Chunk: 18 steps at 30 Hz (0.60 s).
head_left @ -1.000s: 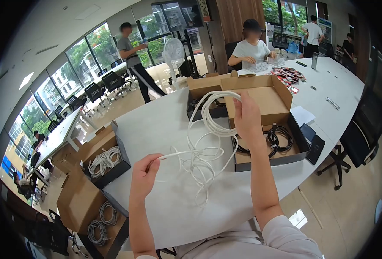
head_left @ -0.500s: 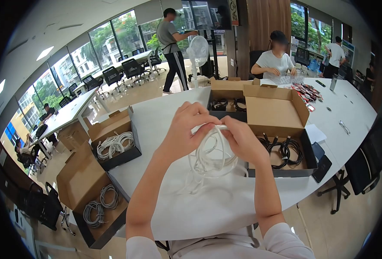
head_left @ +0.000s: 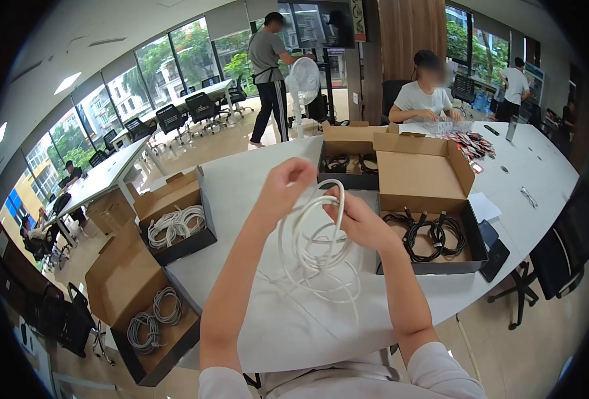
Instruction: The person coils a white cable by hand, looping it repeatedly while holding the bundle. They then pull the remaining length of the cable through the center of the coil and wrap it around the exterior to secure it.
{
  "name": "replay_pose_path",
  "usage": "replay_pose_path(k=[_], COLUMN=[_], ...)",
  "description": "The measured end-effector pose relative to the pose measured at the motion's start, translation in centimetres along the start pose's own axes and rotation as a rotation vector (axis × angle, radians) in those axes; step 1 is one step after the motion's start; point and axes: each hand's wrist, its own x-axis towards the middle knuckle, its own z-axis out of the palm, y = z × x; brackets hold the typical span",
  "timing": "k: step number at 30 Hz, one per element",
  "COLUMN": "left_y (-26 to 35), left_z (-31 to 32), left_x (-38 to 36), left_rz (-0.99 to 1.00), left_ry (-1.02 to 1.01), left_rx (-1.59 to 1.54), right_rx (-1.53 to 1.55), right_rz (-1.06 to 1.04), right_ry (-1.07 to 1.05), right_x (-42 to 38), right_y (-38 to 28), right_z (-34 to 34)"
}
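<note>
A loosely looped white cable [head_left: 321,259] hangs over the table in front of me, its lower strands trailing toward the tabletop. My right hand [head_left: 357,223] is closed around the top of the loops, thumb and fingers pinching several strands. To the left of it, my left hand [head_left: 286,189] is raised beside the coil with its fingers curled in. Its fingertips are slightly blurred, and what they hold, if anything, cannot be made out.
Left of me, open boxes hold white cables [head_left: 174,226] and grey cables [head_left: 168,306]. Right, an open box holds black cables [head_left: 434,236], with another box [head_left: 351,174] behind. A phone [head_left: 495,261] lies beside it. A co-worker [head_left: 424,96] sits across the table near small packets [head_left: 470,145].
My hands have moved apart: the left has come away from the top of the coil, while the right still grips it. The white loops have spread wider and hang looser.
</note>
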Motion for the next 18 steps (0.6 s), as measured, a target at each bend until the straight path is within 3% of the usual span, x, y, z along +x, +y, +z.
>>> replay_pose_path(k=[2, 5, 8, 11, 14, 18], left_y=[0.6, 4.0, 3.5, 1.7, 0.9, 2.4], left_z=[-1.2, 0.5, 1.5, 1.9, 1.3, 2.2], left_x=[-1.6, -3.7, -4.6, -5.2, -5.8, -5.7], left_rz=[-0.193, -0.331, -0.336, -0.399, -0.341, -0.371], left_ry=[-0.034, -0.137, -0.178, -0.055, -0.145, -0.06], left_rx=[-0.277, -0.45, -0.323, -0.513, -0.958, -0.958], right_rx=[-0.071, 0.004, -0.056, -0.059, -0.011, -0.002], right_rz=[0.028, -0.037, -0.036, -0.031, -0.015, -0.081], right_ry=[0.076, 0.242, 0.333, 0.333, 0.305, 0.284], right_x=[0.1, 0.6, 0.5, 0.2, 0.2, 0.4], right_y=[-0.7, 1.5, 0.8, 0.2, -0.6, -0.5], right_z=[0.1, 0.9, 1.0, 0.9, 0.9, 0.7])
